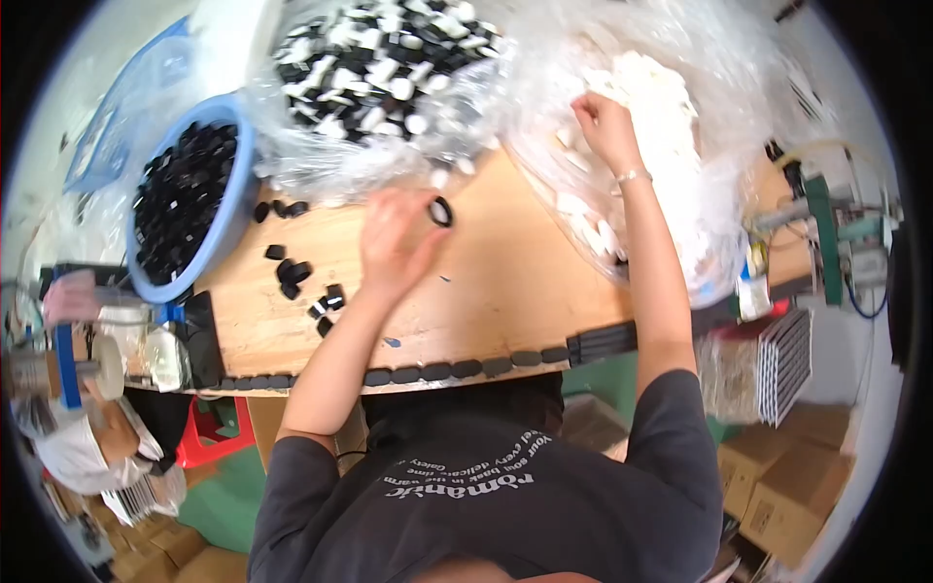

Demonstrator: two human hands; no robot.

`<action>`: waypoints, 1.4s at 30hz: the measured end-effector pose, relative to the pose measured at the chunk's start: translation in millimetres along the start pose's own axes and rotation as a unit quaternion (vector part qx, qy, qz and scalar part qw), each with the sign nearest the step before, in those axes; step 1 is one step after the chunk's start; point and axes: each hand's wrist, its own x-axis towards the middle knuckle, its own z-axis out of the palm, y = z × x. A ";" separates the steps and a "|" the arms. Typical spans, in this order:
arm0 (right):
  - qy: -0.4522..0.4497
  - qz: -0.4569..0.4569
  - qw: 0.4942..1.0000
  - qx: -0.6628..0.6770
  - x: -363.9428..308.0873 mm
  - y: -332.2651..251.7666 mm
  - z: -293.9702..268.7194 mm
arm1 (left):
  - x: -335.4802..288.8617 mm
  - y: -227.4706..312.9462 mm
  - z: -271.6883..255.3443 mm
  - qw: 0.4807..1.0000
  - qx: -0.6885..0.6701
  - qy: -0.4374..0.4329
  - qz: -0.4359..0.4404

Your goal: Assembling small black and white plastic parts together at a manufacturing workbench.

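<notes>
My left hand (389,248), somewhat blurred, is over the middle of the wooden table (496,282). Between its thumb and fingers sits a small round black cap (441,212) with a pale inside. Farther right, my right hand (607,131) reaches over a clear plastic bag full of white pieces (661,107). Its fingers are curled together, and whatever they may hold is hidden. Several loose black caps (290,272) lie on the table left of my left hand.
A blue basin (243,185) of black caps stands at the left. Behind the table's middle lies a plastic bag with a heap of black and white caps (389,68). Dark padding (466,368) lines the near edge. A green clamp-like device (826,238) is at the right.
</notes>
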 end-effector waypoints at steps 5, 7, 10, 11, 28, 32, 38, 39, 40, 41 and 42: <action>-0.020 -0.027 0.984 -0.174 -1.3 34.4 28.4 | 17.4 18.4 8.2 0.926 0.060 -0.259 -0.266; -0.062 -0.010 0.963 -0.264 1.7 40.2 38.4 | -1.4 1.2 10.6 0.975 0.030 -0.170 -0.139; -0.041 -0.072 0.962 -0.259 -0.2 81.9 46.8 | -26.3 -13.8 17.7 0.998 -0.059 0.030 0.024; -0.029 -0.077 0.976 -0.201 -0.4 85.9 41.1 | -27.7 -12.6 18.2 0.997 -0.069 0.029 0.025; -0.158 0.004 0.926 0.343 -119.8 -132.5 44.0 | -23.5 0.2 20.1 0.997 -0.077 -0.023 -0.008; -0.148 -0.011 0.935 0.323 -122.5 -141.0 39.5 | -27.2 1.2 25.9 0.994 -0.104 -0.030 -0.030; -0.107 -0.012 0.944 0.311 -123.1 -131.0 44.5 | -24.4 4.8 23.2 0.996 -0.082 0.007 -0.031; -0.104 -0.017 0.945 0.310 -123.1 -128.6 44.9 | -24.8 6.3 23.3 0.997 -0.077 0.010 -0.026; -0.115 -0.017 0.947 0.301 -123.5 -127.2 44.9 | -25.3 7.2 23.3 0.997 -0.071 0.013 -0.022; -0.125 -0.016 0.948 0.292 -122.5 -126.6 44.5 | -25.3 6.5 22.8 0.997 -0.070 0.016 -0.019; -0.123 -0.019 0.949 0.291 -122.0 -127.3 44.3 | -25.2 5.6 22.2 0.997 -0.074 0.006 -0.019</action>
